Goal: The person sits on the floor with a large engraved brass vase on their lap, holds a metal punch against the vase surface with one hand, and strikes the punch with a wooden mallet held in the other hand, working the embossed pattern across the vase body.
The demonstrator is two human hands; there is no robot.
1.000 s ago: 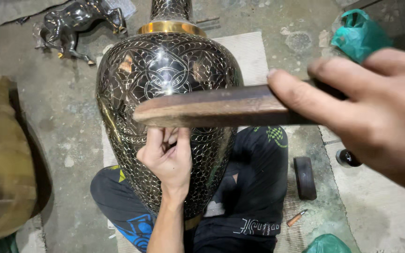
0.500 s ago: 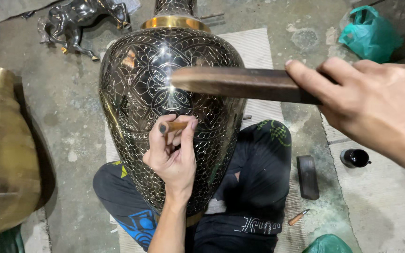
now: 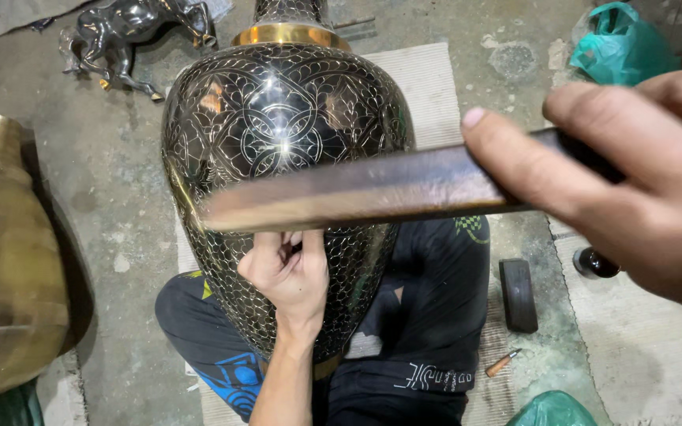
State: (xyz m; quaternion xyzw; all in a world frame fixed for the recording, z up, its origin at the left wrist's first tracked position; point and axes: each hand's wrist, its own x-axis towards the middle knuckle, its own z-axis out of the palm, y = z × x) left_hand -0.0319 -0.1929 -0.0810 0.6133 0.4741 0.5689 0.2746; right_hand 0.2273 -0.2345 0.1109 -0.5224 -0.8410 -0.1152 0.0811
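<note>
Engraved black vase (image 3: 286,150) on our lap, worked with both hands.

We log our left hand (image 3: 290,272) pressed to the vase's near belly, forearm rising from the near edge, fingers (image 3: 266,252) curled tight around a small tool we cannot make out. Our right hand (image 3: 633,177) reaches in from the right, fingers clasped on a flat brown bar (image 3: 365,193) held crosswise above the vase. Nearby: brass vessel (image 3: 5,260) left, metal horse figure (image 3: 132,35) far left, green bag (image 3: 621,47) far right.
</note>
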